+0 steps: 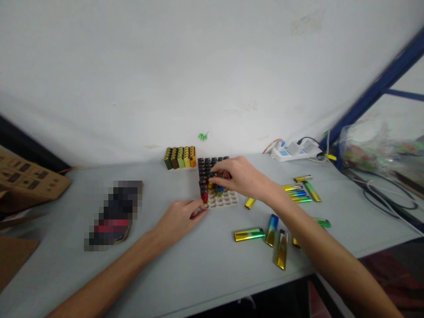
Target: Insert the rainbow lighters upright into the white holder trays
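Observation:
A white tray (pixel 225 201) with rows of round-edged holes stands on the table, its rear and left part filled with upright black-topped lighters (pixel 206 167). My left hand (pixel 182 218) has its thumb and fingers closed at the tray's front left corner, beside a red lighter (pixel 204 195). Over the tray, my right hand (pixel 238 174) pinches a black-topped lighter between thumb and fingers; its lower part is hard to make out. Under that hand a blue-and-yellow lighter (pixel 219 191) stands in the tray. The hand hides part of the rows.
Several shiny loose lighters (pixel 249 234) lie to the right. A block of yellow-topped lighters (pixel 180 157) stands near the wall. A white power strip (pixel 293 150) sits at the back right, a pixelated dark object (pixel 115 216) at left, and cardboard boxes (pixel 31 174) at far left.

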The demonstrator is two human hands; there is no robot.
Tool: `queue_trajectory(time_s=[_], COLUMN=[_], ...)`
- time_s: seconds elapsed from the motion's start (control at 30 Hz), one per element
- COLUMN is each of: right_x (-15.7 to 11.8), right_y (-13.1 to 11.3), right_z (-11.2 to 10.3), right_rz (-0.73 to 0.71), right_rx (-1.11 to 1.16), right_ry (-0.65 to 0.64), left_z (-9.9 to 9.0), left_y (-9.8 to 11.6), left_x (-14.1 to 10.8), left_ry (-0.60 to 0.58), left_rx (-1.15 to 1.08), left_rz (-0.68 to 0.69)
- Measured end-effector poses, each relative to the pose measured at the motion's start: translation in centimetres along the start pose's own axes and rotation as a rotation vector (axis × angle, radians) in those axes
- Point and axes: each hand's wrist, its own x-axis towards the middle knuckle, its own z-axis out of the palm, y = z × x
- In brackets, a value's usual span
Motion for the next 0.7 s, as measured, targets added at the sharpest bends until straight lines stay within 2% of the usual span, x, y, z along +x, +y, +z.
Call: queue_trajectory(time_s=[0.1,0.3,0.47,0.7], right_x=[0.3,0.5,0.5,1.2], right_y=[0.7,1.2,1.2,2.4], right_z=[0.6,1.7,1.7,1.5], right_rz=[-0.036,-0.069,-0.161,-0.171], right_rx=[-0.021,-0.114,-0.076,0.039], right_ry=[-0.055,-0.004,-0.059,-0.090], left_z=[0.2,0.4,0.0,0.0], left_y=[-0.2,-0.5,-0.1,0.0], left_x=[0.0,0.0,0.0,0.1], left_ry=[0.027,0.023,0.006,0.000], left_rx=[0.006,0.020,0.013,0.030], left_rz=[0.017,0.009,-0.004,-0.012])
